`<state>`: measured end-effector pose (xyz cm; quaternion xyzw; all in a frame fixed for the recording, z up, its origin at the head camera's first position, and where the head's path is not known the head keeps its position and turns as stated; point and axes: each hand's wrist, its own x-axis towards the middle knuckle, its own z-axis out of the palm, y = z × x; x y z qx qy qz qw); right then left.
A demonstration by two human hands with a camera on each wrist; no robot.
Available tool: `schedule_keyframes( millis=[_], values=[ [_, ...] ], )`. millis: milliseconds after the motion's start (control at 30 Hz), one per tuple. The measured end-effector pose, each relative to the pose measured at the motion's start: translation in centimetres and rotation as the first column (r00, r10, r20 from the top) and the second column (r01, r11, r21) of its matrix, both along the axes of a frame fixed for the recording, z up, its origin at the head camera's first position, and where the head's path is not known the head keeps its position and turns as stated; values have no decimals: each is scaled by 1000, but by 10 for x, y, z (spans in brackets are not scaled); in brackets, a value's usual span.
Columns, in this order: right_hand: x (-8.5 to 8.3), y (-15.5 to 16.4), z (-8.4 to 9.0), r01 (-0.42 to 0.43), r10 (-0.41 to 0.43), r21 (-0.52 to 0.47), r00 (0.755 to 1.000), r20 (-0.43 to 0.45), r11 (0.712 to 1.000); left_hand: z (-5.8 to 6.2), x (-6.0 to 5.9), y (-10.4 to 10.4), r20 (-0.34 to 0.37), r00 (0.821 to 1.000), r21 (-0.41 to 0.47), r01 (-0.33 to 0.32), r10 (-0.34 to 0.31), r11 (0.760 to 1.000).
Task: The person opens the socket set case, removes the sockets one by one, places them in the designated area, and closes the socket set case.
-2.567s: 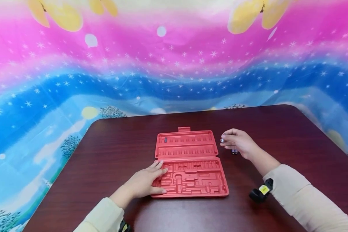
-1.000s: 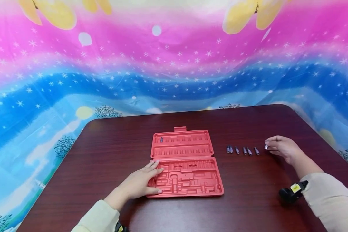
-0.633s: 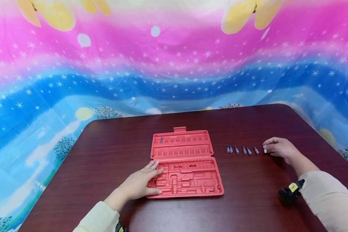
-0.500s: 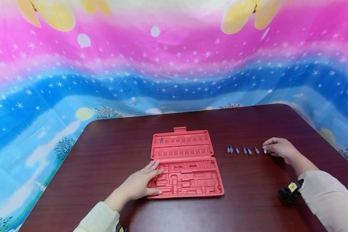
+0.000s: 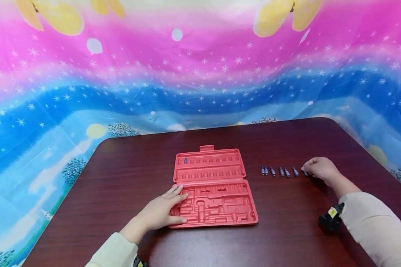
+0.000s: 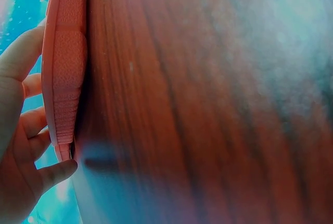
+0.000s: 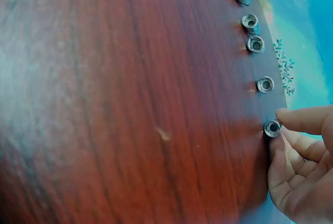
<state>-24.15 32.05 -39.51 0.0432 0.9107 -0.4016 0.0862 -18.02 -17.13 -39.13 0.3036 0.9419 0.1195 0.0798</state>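
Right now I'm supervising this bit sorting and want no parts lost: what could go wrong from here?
1. The right hand pinches a small socket bit at the end of the row of bits; a slip could knock the neighbouring bit over, and it might roll.
2. The red case lies open under only the left hand at one corner; a nudge could slide it and perhaps shake loose the single bit in its lid.
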Motion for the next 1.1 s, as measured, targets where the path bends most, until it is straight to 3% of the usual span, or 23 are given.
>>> schedule_keyframes(
  millis=[1100],
  values=[
    [5,-5,0,48,-48,8,998,-32,999,-3,0,-1,-19,1000,37,7,-6,999]
  ],
)
